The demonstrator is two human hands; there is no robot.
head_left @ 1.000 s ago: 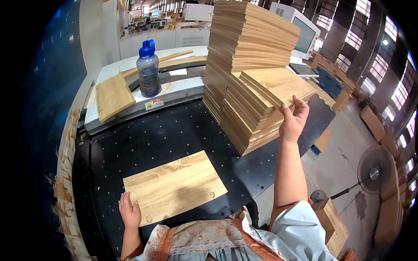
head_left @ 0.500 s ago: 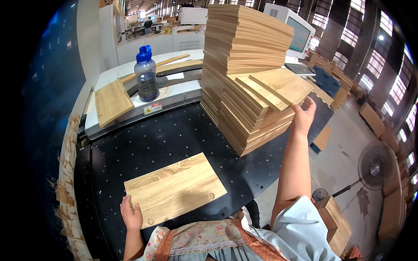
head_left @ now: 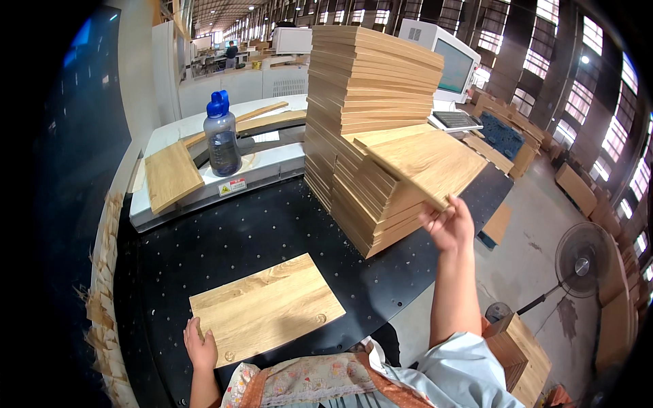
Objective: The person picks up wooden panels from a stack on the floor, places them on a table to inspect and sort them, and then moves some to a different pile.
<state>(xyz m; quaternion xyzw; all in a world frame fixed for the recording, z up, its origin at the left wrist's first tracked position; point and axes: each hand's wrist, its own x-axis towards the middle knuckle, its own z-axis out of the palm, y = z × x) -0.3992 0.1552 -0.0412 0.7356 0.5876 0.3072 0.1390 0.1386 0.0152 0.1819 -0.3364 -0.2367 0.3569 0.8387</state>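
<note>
Overhanging the stack [head_left: 371, 88], one board [head_left: 432, 160] is clamped by the right fingers [head_left: 458, 212]. The flat board [head_left: 265, 309] is touched by parted left fingers [head_left: 194, 333].

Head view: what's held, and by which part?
The right hand holds a wood-grain board by its near corner; the left hand only touches another board.
</note>
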